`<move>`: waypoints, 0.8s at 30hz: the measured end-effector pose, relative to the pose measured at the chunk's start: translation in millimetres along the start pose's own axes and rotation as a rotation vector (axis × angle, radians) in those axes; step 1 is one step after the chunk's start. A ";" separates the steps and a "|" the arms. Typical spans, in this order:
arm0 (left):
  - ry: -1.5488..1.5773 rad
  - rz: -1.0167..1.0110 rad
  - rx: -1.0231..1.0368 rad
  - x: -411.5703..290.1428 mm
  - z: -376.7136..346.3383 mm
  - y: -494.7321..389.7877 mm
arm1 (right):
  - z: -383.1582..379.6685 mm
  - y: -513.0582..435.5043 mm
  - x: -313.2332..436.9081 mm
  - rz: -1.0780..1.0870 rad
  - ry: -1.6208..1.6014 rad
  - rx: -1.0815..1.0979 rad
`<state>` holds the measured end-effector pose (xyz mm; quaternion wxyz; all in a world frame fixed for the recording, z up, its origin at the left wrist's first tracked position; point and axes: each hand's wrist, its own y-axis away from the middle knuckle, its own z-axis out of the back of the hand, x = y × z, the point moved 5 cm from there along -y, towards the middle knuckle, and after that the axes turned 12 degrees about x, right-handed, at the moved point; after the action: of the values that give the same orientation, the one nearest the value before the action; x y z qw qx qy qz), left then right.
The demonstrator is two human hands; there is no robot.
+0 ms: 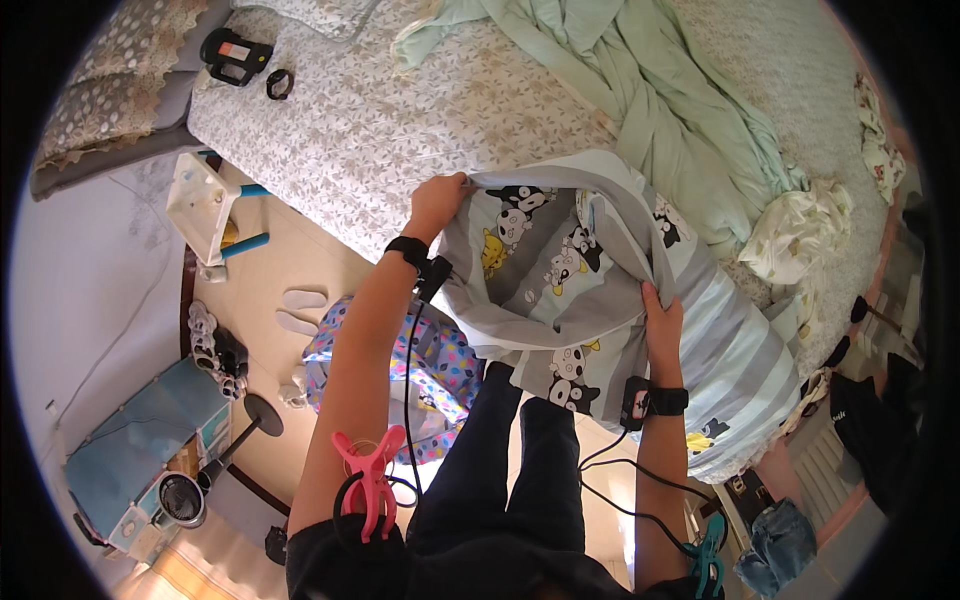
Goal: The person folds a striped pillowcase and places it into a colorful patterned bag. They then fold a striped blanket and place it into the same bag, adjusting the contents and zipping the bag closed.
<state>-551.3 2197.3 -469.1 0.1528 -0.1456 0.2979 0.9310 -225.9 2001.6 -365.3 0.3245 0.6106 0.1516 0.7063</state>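
A grey and white striped fabric cover [570, 330] with cartoon dogs spreads in front of me at the bed's edge. Its mouth faces up as a wide round opening, and the printed inside shows. At the upper left of that rim, my left hand [439, 202] grips the cloth. My right hand [664, 319] pinches the rim on the lower right side, thumb on top. More of the same striped cloth [735, 337] stretches over the bed to the right. Below my left forearm is a blue patterned bag [442, 360] with more cloth inside.
The floral-sheeted bed [337, 150] carries a pale green quilt [675, 112], a crumpled white cloth [799, 229], a black device [236, 56] and a black band [280, 85]. A stool [199, 199], slippers [304, 300] and a fan [181, 499] stand left. Cables hang from my wrists.
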 end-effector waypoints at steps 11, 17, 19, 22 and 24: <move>0.427 -0.562 0.175 -114.5 27.1 118.9 | 0.8 -4.5 -8.8 -0.070 -0.145 -0.044; 0.075 -0.729 0.079 -157.3 1.2 164.3 | -6.4 -4.3 -8.3 -0.040 -0.179 -0.020; 0.023 -0.718 0.070 -158.8 -6.4 167.0 | -5.6 -4.0 -10.1 -0.039 -0.190 -0.017; -0.006 -0.700 0.025 -157.3 -12.9 169.8 | -4.7 -3.2 -13.4 -0.028 -0.216 -0.020; -0.010 -0.711 0.000 -158.8 -16.8 172.1 | -4.6 -2.6 -15.2 -0.032 -0.206 -0.030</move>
<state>-467.5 2022.3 -336.9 0.4688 -0.2359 0.2277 0.8202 -229.0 1994.6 -379.5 0.3588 0.6727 0.1168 0.6365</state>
